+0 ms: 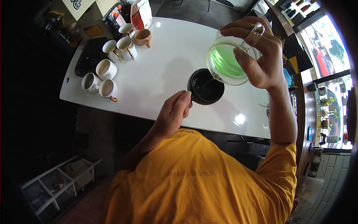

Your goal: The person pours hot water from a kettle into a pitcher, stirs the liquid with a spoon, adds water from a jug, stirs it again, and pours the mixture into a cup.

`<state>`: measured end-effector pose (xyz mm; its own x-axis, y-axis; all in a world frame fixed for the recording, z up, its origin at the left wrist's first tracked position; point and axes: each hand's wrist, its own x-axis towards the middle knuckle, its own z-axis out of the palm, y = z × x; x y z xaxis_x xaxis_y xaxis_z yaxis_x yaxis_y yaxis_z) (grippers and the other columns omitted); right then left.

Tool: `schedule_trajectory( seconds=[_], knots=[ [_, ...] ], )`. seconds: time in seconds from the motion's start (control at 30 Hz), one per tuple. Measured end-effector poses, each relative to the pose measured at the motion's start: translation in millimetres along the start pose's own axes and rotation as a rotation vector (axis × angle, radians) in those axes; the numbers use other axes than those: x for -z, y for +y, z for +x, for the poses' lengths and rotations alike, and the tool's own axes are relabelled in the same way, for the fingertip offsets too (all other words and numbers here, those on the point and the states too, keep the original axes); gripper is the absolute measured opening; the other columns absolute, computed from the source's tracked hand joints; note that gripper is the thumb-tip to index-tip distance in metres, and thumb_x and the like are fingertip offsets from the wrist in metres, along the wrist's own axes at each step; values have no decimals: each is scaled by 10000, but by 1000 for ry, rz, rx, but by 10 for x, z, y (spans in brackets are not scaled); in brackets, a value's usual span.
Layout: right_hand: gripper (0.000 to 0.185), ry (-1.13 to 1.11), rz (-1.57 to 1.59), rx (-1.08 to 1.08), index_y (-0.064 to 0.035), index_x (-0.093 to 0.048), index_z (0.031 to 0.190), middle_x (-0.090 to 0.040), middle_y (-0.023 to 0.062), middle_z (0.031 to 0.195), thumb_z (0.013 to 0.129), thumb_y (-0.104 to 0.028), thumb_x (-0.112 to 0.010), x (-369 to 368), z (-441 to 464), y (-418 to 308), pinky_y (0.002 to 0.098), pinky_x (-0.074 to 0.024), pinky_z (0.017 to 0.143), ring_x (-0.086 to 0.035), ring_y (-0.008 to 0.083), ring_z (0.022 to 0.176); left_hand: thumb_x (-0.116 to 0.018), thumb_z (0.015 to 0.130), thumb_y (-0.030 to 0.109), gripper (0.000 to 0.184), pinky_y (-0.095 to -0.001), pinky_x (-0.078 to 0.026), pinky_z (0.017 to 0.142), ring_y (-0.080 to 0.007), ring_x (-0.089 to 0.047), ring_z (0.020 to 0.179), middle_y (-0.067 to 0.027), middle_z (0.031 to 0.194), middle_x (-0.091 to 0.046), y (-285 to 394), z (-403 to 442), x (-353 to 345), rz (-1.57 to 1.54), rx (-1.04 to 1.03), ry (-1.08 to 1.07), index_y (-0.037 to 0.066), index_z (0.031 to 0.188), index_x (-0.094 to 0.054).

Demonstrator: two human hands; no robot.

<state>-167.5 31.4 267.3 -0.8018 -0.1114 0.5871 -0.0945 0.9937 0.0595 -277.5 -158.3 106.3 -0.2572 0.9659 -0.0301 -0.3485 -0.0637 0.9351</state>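
Observation:
My left hand [175, 112] pinches the handle of a black cup [206, 87] over the white table's near side. Above and right of the cup, my right hand [257, 52] grips a clear glass jug [227, 61] by its handle. The jug is tilted, with bright green liquid inside, and its rim is over the cup's right edge. A thin stream appears to run from the jug into the cup. Dark liquid or a dark inner wall shows inside the cup; I cannot tell which.
Several white mugs [106, 69] and a brown cup [143, 37] stand on the left of the white table [164, 67]. Behind them are a red and white bag [141, 15] and a box. A wooden counter [306, 112] runs along the right by the windows.

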Motion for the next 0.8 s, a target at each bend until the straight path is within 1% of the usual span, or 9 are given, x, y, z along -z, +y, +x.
schedule_trajectory(
  seconds=[0.37,0.43,0.47,0.53,0.8],
  knots=[
    [359,-7,23,-2,21,-700,914,-695,171,943,676,-198,-543,-31,26,-26,411,-454,902,-650,310,893,-322,1012,299,364,-206,-292,496,-71,-303,571,-27,697,-399,-11,-8,19,4,12,10,99,709,-340],
    [355,-7,26,4,21,-699,912,-696,171,943,680,-198,-543,-42,23,-15,410,-455,901,-651,311,894,-377,1018,251,312,-203,-290,517,-44,-277,586,32,690,-356,-27,-12,38,-92,11,-18,74,762,-394],
    [351,-7,28,12,21,-698,909,-696,171,943,684,-198,-543,-48,22,-11,409,-456,900,-652,311,895,-377,1018,251,312,-203,-290,517,-44,-277,586,32,690,-356,-22,-10,33,-92,11,-18,74,762,-394],
    [348,-5,29,12,20,-698,906,-696,171,944,686,-199,-542,-56,22,-9,408,-455,901,-652,311,896,-328,1011,307,370,-209,-290,497,-71,-303,574,-23,694,-389,-4,-4,14,-5,9,14,98,706,-340],
    [345,-10,20,17,17,-699,906,-697,165,948,692,-204,-543,-69,22,9,410,-446,913,-651,307,903,-329,1009,298,363,-208,-291,500,-70,-299,580,-28,701,-399,6,11,20,-13,20,15,94,708,-340]
  ],
)
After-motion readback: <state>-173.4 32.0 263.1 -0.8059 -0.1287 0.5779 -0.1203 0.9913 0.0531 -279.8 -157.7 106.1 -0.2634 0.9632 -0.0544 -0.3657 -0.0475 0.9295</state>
